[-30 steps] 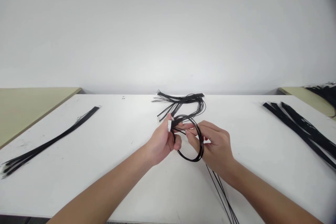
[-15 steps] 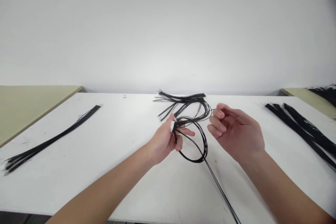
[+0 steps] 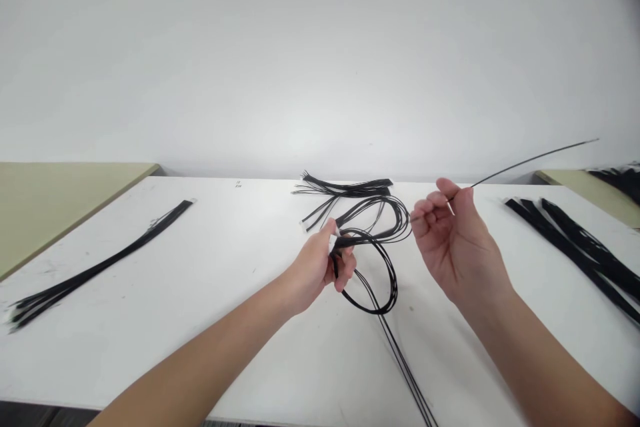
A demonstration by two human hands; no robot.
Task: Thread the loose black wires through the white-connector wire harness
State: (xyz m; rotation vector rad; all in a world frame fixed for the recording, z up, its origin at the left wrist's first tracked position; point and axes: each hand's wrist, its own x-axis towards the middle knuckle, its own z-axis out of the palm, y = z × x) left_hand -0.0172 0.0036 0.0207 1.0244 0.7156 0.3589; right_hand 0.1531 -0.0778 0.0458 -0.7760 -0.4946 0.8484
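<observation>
Presently, you appear to be at the wire-separating step: your left hand (image 3: 320, 263) is clamped on the white connector (image 3: 333, 241) of the looped black wire bundle (image 3: 367, 237), above the middle of the white table (image 3: 225, 320) — your right hand (image 3: 460, 247) has thumb and fingers closed on 1 thin wire (image 3: 530, 160), its free end pointing up and right. The next move likely calls for a firm left grip and a smooth, snag-free draw of that 1 wire.
</observation>
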